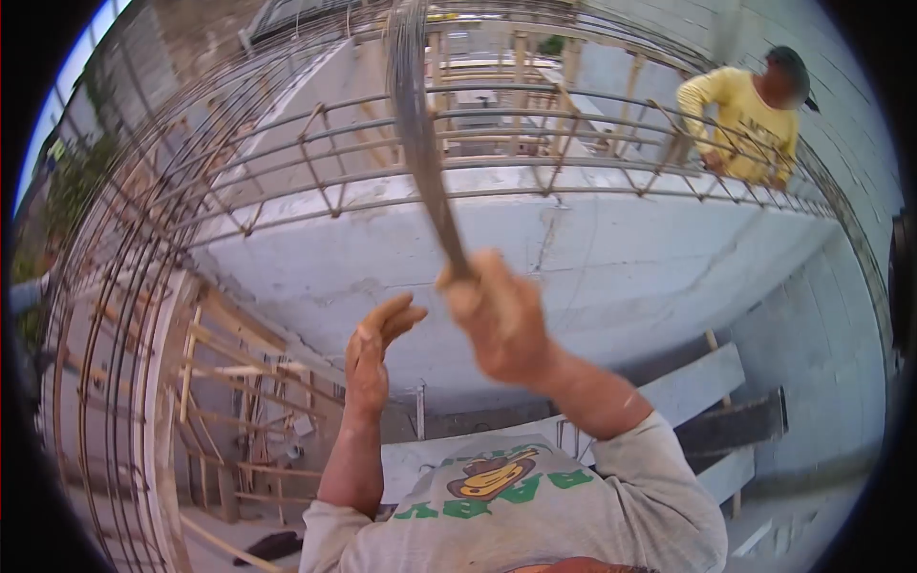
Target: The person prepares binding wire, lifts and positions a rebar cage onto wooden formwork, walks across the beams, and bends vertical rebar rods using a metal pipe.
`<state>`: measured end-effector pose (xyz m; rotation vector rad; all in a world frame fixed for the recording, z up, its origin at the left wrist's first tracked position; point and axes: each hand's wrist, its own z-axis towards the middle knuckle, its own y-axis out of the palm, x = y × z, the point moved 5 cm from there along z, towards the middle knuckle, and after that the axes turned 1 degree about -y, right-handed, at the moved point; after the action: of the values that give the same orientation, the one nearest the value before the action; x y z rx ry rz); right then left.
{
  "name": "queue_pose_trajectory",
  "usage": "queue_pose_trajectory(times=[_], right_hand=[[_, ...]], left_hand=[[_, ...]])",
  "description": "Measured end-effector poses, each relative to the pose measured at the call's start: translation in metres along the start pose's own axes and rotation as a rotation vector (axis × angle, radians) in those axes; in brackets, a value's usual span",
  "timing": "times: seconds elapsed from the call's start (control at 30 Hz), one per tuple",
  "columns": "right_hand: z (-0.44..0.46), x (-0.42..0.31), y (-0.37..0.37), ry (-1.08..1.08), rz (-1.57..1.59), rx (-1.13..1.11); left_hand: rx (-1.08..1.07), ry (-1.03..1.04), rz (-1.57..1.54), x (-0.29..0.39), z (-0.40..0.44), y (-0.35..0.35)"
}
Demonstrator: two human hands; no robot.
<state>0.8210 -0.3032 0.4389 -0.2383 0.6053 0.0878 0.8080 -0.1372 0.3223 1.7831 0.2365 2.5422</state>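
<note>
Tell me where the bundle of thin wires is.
In the head view, the bundle of thin wires rises from the right hand, left of the picture's centre, crossing in front of the rebar lattice.

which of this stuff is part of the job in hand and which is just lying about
Seems part of the job:
bundle of thin rods, in the right hand
rebar cage along the wall

Seems just lying about:
pale board, lower right
dark board, just below it
dark object, lower left, too unclear to name
</note>
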Motion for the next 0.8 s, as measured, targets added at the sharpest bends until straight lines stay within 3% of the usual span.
queue_pose_trajectory(times=[0.03, 0.1, 0.2, 0.3, 0.4, 0.53, 0.67, 0.7, 0.8], right_hand=[[-0.024, 0.005, 0.023, -0.141, -0.061, -0.035], [-0.074, 0.029, 0.06, -0.034, 0.03, -0.236], [-0.123, 0.071, 0.088, 0.112, 0.125, -0.221], [-0.135, 0.082, 0.099, 0.105, 0.124, -0.3], [-0.133, 0.081, 0.122, 0.172, 0.311, -0.303], [-0.168, 0.06, 0.18, 0.157, 0.424, -0.539], [-0.197, 0.018, 0.231, 0.011, 0.457, -0.77], [-0.209, 0.011, 0.242, -0.01, 0.491, -0.834], [-0.225, -0.024, 0.271, -0.02, 0.558, -0.984]], left_hand=[[-0.022, 0.054, -0.085, 0.005, 0.012, 0.01], [0.03, 0.062, -0.157, 0.036, 0.031, 0.031], [-0.17, -0.026, -0.619, 0.055, 0.04, 0.021], [-0.147, -0.143, -0.517, 0.055, 0.021, 0.012], [0.042, -0.143, -0.413, 0.05, -0.011, -0.003], [0.258, -0.123, 0.211, 0.071, -0.071, -0.038], [0.489, -0.15, 0.243, 0.071, -0.153, -0.08], [0.542, -0.113, 0.128, 0.078, -0.173, -0.085], [0.672, -0.257, 0.151, 0.072, -0.231, -0.111]])
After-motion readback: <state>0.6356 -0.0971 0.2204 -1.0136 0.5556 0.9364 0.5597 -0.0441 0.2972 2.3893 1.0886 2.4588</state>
